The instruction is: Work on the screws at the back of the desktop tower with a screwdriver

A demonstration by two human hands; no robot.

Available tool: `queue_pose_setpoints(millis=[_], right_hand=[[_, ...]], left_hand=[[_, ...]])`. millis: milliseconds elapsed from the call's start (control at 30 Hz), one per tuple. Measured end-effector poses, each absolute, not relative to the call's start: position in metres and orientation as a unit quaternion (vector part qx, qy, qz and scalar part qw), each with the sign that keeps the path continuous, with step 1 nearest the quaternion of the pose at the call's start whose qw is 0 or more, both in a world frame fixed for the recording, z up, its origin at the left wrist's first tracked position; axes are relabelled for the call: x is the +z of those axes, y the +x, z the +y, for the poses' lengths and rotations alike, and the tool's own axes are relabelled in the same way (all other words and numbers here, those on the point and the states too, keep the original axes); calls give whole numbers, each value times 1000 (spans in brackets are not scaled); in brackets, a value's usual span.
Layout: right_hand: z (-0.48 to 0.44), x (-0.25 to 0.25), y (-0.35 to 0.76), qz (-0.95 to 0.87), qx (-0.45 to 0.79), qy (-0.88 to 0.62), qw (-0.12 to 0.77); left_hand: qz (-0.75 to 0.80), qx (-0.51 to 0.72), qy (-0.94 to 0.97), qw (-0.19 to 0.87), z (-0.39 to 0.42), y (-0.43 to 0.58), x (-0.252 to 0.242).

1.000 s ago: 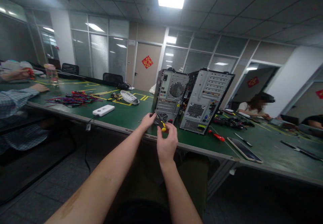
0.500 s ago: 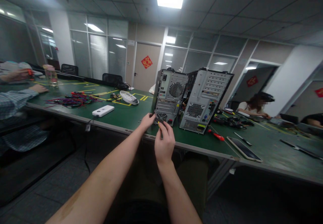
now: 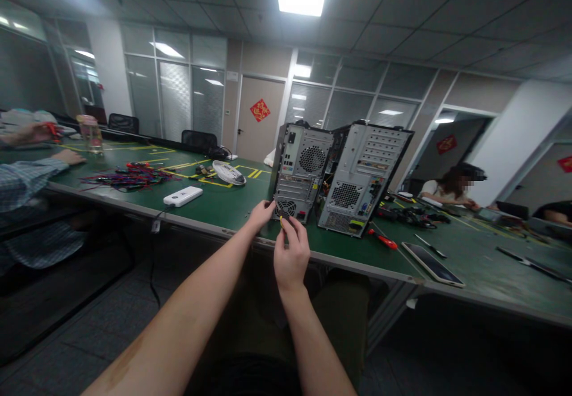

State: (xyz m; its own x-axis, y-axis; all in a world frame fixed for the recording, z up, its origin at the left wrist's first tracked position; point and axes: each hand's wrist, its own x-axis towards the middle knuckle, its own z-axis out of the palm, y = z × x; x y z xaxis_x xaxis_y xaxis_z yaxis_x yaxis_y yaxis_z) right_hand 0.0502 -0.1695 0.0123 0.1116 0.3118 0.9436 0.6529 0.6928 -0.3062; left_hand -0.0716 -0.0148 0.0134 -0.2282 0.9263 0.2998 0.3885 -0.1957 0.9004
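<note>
Two computer towers stand with their backs to me on the green table (image 3: 223, 208): a dark one (image 3: 300, 170) and a lighter grey one (image 3: 364, 175) to its right. My left hand (image 3: 261, 213) rests with its fingers curled against the lower left corner of the dark tower. My right hand (image 3: 291, 252) is closed round a small screwdriver with a yellow and black handle (image 3: 281, 220), held up to the bottom of that tower's back panel, near the fan grille. Most of the tool is hidden in my fingers.
A red-handled screwdriver (image 3: 383, 240) and a phone (image 3: 432, 263) lie right of the towers. A white box (image 3: 183, 196), a white fan (image 3: 229, 172) and a heap of coloured wires (image 3: 129, 175) lie to the left. Other people sit at the far left (image 3: 27, 175) and far right (image 3: 451, 187).
My right hand has moved up and forward a little to the tower's back, and its fingers now cover most of the yellow handle. My left hand has stayed put.
</note>
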Motion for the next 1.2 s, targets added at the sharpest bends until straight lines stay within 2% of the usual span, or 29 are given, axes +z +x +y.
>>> queue_pose_setpoints(millis=[333,533,1200], right_hand=[[-172,15,51,-638,-104,-379,662],[-170,15,50,-646,-131,-360,660],[-169,15,51,-695,-134,-346,617]], left_hand=[[587,521,570,243,-10,-73,11],[581,526,571,243,-8,-73,9],[587,516,578,234,-16,-72,14]])
